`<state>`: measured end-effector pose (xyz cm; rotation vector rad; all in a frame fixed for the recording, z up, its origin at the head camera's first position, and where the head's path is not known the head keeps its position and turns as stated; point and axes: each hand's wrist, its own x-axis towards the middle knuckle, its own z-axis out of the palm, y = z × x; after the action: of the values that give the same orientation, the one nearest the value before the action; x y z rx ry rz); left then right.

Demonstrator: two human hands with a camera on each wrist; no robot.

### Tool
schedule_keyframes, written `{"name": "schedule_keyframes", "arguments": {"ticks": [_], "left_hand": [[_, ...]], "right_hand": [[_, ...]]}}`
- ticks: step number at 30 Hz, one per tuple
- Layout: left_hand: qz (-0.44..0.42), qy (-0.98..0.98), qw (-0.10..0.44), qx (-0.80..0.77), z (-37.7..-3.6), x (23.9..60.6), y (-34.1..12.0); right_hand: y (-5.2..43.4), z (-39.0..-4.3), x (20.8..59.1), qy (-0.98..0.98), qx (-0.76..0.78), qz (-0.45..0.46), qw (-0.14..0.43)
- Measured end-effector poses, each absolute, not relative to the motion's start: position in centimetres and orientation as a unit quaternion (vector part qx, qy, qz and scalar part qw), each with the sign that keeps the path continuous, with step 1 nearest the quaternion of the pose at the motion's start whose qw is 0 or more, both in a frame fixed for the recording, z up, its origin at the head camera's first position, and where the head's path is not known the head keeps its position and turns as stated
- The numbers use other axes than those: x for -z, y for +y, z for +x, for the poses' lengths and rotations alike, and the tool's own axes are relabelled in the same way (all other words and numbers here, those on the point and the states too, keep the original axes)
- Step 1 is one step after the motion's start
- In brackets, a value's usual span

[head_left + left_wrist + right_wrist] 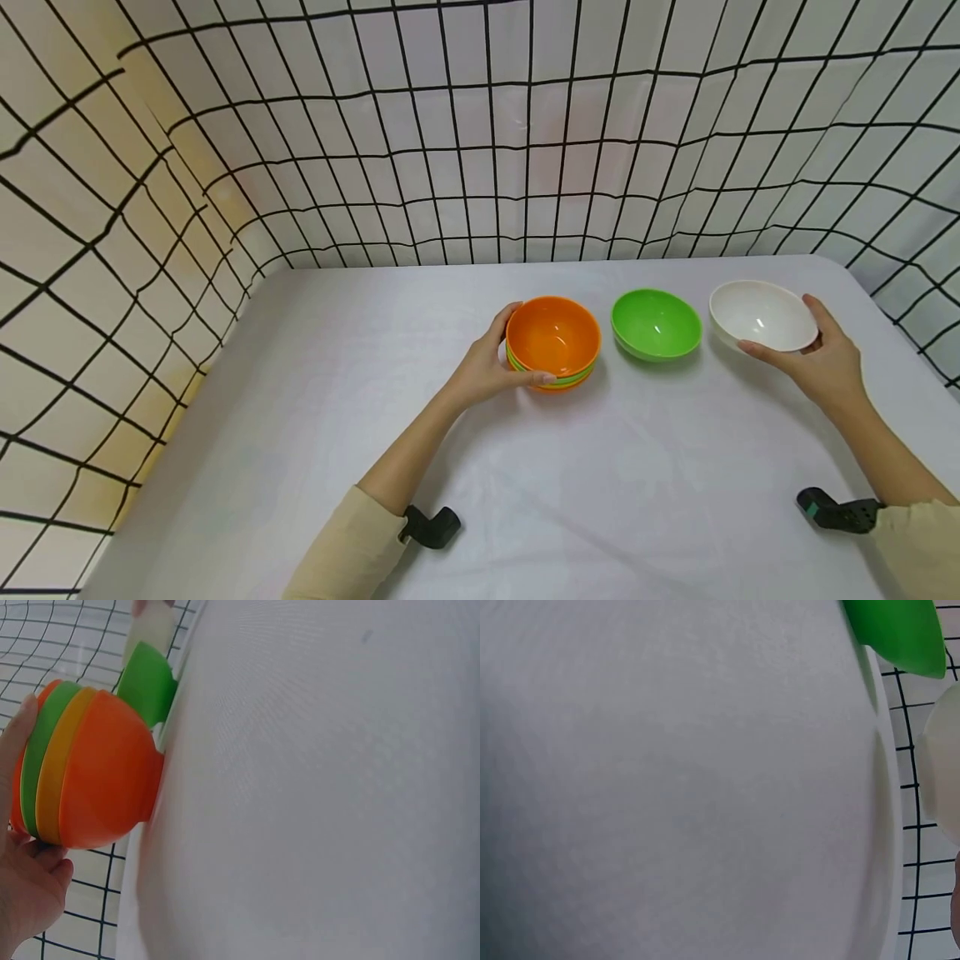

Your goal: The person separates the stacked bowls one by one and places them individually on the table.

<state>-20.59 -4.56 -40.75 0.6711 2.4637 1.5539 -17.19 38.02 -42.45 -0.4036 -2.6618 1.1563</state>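
Just past the middle of the white worktop [337,375], grasping a stack of nested bowls [553,350] with the left hand [491,367], with the thumb laid along the near side and the fingers reaching round to the far left. From the left wrist, showing four layers in that stack: orange at the top, then green, amber [54,769] and another orange at the bottom, with the foot on the worktop. Over toward the far right corner, gripping a white bowl [757,317] by its right side with the right hand [828,358], with the thumb at the near rim and the fingers on the farther side. Holding that one clear of the surface, mouth up. Between the two grips, leaving a single green bowl [656,325] standing upright on the worktop, just beside the stack and untouched by either hand. Wearing beige sleeves [348,550] and, at each wrist, a black device [431,527]. Beyond the far edge and along both sides, facing a black grid net [528,150] against white sheeting.
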Motion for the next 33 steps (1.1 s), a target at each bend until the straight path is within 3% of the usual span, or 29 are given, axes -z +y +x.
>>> {"name": "schedule_keyframes", "arguments": {"ticks": [33], "left_hand": [[0.222, 0.823, 0.071, -0.518, -20.5, 40.8, -4.5]], "right_hand": [[38.4, -16.7, 43.3, -0.895, -0.419, -0.129, 0.081]]}}
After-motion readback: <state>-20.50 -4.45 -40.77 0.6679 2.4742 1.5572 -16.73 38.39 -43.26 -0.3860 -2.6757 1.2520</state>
